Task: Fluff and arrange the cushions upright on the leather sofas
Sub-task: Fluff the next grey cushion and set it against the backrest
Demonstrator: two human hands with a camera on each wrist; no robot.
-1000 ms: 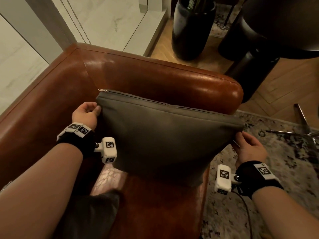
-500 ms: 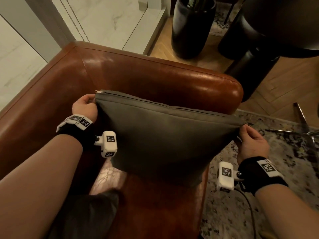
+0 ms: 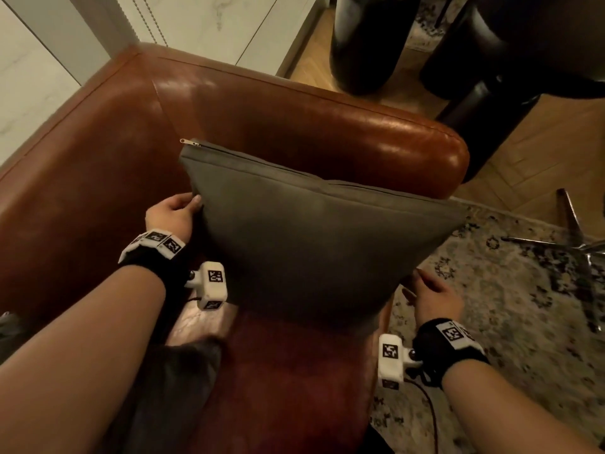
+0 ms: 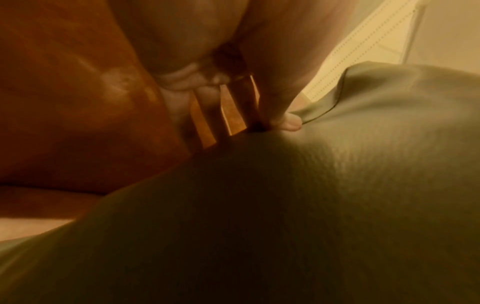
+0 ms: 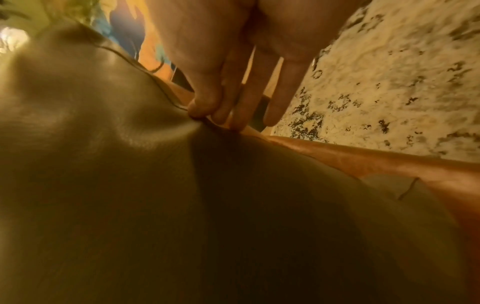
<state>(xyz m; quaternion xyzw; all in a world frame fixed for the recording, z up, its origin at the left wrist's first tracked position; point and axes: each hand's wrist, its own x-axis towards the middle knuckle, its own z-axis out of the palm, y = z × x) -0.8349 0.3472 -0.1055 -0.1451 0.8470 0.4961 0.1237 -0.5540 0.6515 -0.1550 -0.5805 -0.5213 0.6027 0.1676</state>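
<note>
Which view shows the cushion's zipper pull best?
The head view: the zipper pull sticks out at the top left corner of the grey cushion, clear against the brown leather sofa. The left and right wrist views show only blurred cushion fabric near the hands; no zipper pull can be made out there.

Glossy, smooth brown leather on the sofa (image 3: pixel 294 126), catching the light; the grey cushion (image 3: pixel 311 244) is matt, soft cloth with a metal zip (image 3: pixel 190 142). Rug (image 3: pixel 510 290) looks woolly, floor (image 3: pixel 540 152) wooden.
</note>
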